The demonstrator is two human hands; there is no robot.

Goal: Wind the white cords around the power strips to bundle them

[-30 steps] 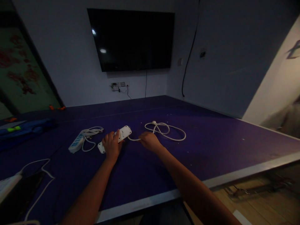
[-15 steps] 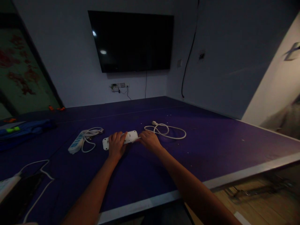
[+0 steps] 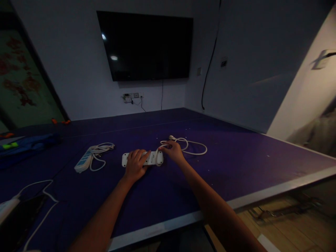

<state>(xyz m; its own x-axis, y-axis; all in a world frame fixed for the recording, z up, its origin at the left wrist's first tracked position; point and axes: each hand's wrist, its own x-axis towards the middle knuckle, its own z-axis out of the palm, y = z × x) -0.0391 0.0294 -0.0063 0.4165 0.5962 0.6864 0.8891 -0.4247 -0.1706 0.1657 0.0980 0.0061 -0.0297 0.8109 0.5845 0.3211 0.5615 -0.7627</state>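
Note:
A white power strip [image 3: 151, 159] lies on the purple tabletop, its screwed underside facing up. My left hand [image 3: 135, 163] is wrapped over its middle and grips it. Between the fingertips of my right hand [image 3: 172, 151] is the strip's white cord [image 3: 157, 157], which loops across the strip's right end. The rest of that cord [image 3: 202, 147] lies in loose loops beyond my right hand, with its plug [image 3: 171, 138] at the far side. To the left sits a second power strip [image 3: 85, 160] with blue-marked sockets and its own bundled cord [image 3: 103, 148].
At the lower left a white strip [image 3: 7, 208] with a cord lies beside a dark flat object [image 3: 22, 217]. Blue cloth [image 3: 34, 144] lies at the left. A television [image 3: 147, 45] hangs on the wall behind. The table's pale front edge [image 3: 157, 229] runs below my arms.
The power strip has shifted right and levelled out under my left hand. My right hand has moved slightly right, drawing the cord into a loop over the strip's end.

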